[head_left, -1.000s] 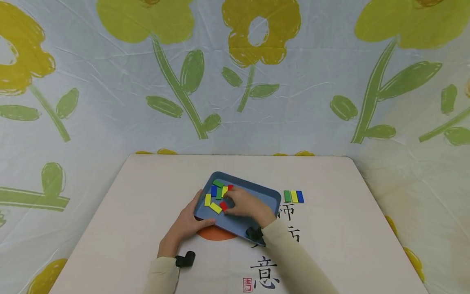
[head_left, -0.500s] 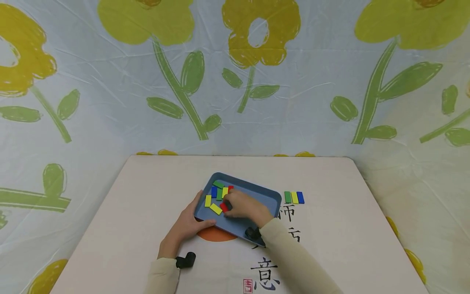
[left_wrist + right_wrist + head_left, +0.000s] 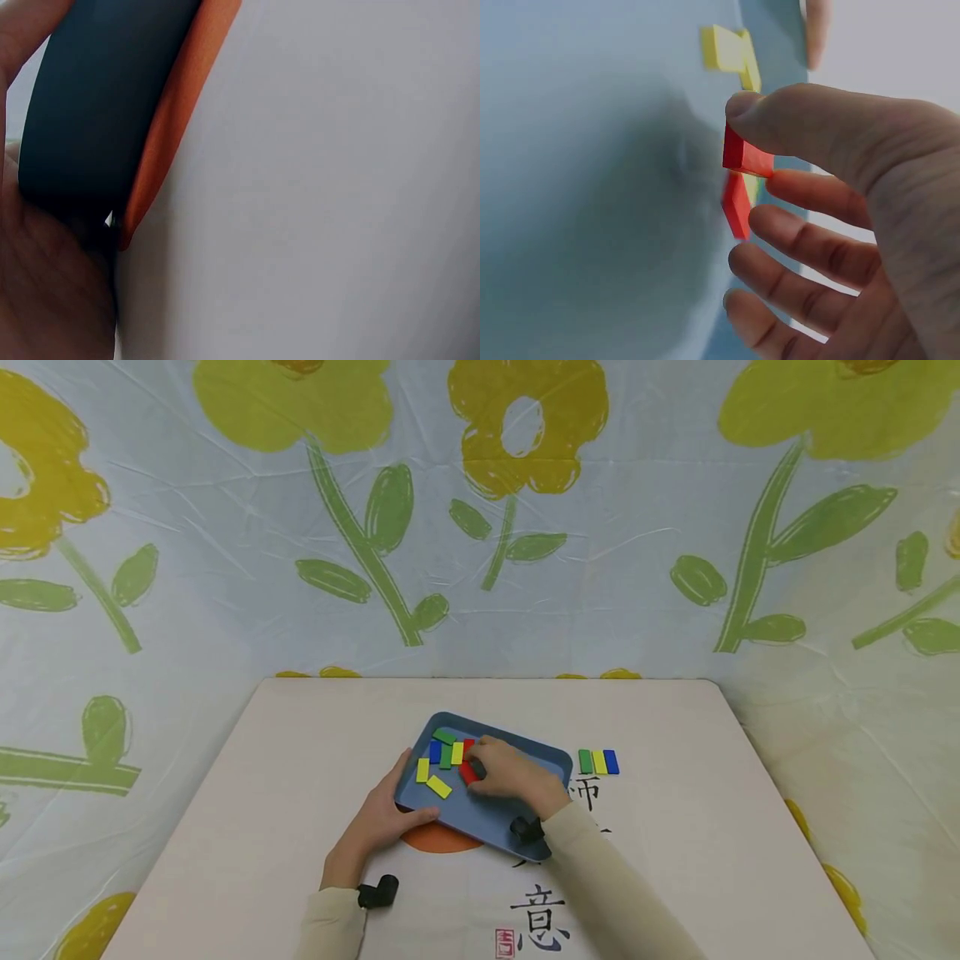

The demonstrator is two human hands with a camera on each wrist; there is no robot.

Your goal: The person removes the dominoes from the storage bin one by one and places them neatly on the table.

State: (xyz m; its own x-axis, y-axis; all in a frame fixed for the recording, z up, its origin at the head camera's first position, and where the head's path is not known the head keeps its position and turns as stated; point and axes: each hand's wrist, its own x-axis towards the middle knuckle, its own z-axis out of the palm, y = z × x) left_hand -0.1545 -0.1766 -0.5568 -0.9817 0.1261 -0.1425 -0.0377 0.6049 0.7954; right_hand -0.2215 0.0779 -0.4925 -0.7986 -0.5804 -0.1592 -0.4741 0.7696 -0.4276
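Note:
Inside a blue tray [image 3: 480,818] in the head view, my right hand [image 3: 510,770] holds a red block [image 3: 468,772]. The right wrist view shows that red block [image 3: 748,154] pinched between thumb and index finger, with the other fingers loosely bent. A second red block [image 3: 736,204] lies just beyond it. My left hand [image 3: 382,812] grips the tray's left end, thumb along the front edge and fingers at the far side. In the left wrist view the palm [image 3: 49,285] presses against the dark tray wall [image 3: 97,112].
Yellow blocks [image 3: 439,787], green blocks [image 3: 446,757] and a blue block [image 3: 435,752] lie in the tray's left part. Right of the tray, a green block [image 3: 585,762], yellow block [image 3: 599,762] and blue block [image 3: 612,762] stand side by side on the printed tablecloth [image 3: 675,827].
My right hand has lifted the pinched red block away from its place near the yellow block, moving slightly right and back. The left hand and tray stay put.

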